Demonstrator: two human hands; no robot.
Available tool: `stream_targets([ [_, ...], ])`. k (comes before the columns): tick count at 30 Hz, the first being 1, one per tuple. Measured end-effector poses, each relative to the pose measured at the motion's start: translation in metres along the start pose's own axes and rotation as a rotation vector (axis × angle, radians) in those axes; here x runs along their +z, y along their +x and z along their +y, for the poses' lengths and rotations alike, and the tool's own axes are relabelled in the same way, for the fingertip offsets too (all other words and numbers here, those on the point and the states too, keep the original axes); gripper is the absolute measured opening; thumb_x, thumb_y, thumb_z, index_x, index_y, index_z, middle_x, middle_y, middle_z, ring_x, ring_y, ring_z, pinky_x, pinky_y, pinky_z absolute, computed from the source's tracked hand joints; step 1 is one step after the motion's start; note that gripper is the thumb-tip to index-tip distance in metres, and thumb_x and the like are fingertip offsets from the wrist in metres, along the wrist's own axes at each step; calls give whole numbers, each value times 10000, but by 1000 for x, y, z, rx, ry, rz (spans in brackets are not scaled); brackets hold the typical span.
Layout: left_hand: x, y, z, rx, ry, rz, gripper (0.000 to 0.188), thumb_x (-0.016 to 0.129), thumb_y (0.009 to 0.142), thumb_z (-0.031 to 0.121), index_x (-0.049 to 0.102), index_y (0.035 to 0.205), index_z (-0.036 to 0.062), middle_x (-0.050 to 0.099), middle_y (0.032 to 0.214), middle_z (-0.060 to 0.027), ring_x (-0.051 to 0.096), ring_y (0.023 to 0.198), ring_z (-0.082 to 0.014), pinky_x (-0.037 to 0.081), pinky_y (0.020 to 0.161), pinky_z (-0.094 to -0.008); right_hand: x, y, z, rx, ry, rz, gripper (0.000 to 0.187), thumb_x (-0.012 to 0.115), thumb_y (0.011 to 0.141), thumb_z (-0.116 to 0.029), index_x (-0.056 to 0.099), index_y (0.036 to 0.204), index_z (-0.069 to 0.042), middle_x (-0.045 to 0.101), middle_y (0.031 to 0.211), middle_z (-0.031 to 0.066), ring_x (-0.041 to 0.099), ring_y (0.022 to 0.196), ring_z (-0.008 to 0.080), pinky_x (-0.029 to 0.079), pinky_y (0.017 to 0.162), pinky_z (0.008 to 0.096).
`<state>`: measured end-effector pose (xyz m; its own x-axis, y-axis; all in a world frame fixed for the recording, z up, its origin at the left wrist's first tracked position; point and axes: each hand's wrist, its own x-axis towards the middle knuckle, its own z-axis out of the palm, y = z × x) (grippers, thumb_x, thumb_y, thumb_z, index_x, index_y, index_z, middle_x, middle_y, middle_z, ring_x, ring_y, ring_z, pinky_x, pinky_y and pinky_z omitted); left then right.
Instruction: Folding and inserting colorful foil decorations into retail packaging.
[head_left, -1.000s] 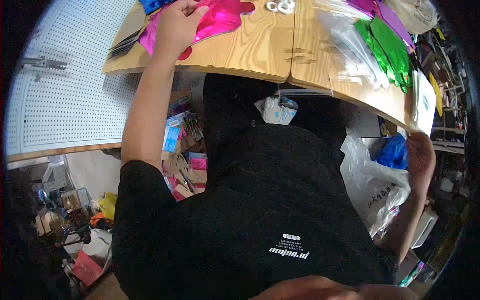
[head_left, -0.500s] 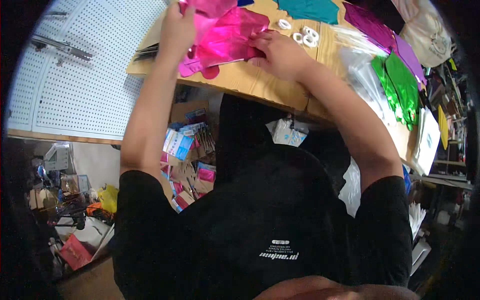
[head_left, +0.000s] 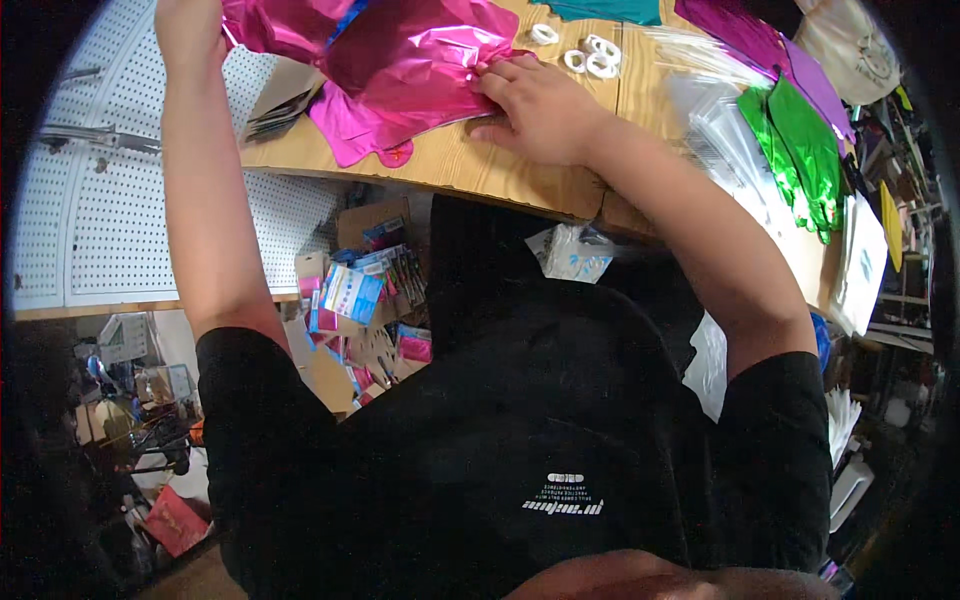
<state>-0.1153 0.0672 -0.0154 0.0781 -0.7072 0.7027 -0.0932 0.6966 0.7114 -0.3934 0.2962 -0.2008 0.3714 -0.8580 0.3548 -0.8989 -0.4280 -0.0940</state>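
A flat, shiny pink foil balloon (head_left: 420,60) lies creased on the wooden table, its lower edge close to the table's front. A blue patch shows through at its top. My right hand (head_left: 545,110) is at the balloon's right edge, the fingertips pressed into the bunched foil and the thumb lower on the wood. At the upper left, my left hand (head_left: 190,35) reaches past the balloon's left end. The top of the picture cuts off its fingers. A thin white strip (head_left: 230,34) sticks out beside that hand; whether the hand holds it is unclear.
Right of the balloon lie several white rings (head_left: 600,55), thin white sticks (head_left: 690,50), clear plastic sleeves (head_left: 720,140) and green foil (head_left: 795,160). Purple foil (head_left: 740,35) is behind. Grey-brown cards (head_left: 275,115) sit at the left. Packaged goods (head_left: 350,290) lie below the table edge.
My left hand has moved left and up, away from the balloon's middle. The pink foil now lies more spread out toward the left. My right hand has stayed at nearly the same place.
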Motion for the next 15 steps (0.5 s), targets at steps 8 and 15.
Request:
stream_targets([
  [8, 6, -13, 60, 95, 19, 4, 147, 523, 932, 24, 579, 1068, 15, 644, 873, -131, 607, 691, -197, 548, 599, -348, 8, -1, -1, -1, 32, 52, 625, 665, 955, -483, 613, 1337, 8, 598, 1390, 210, 536, 1309, 389, 396, 1151, 464],
  [15, 55, -140, 120, 332, 390, -164, 279, 499, 1033, 70, 582, 1289, -3, 699, 1091, -165, 690, 962, -243, 559, 893, -365, -38, -11, 6, 254, 229, 326, 617, 685, 954, -509, 642, 1288, 7, 685, 1237, 194, 663, 1134, 323, 524, 991, 421],
])
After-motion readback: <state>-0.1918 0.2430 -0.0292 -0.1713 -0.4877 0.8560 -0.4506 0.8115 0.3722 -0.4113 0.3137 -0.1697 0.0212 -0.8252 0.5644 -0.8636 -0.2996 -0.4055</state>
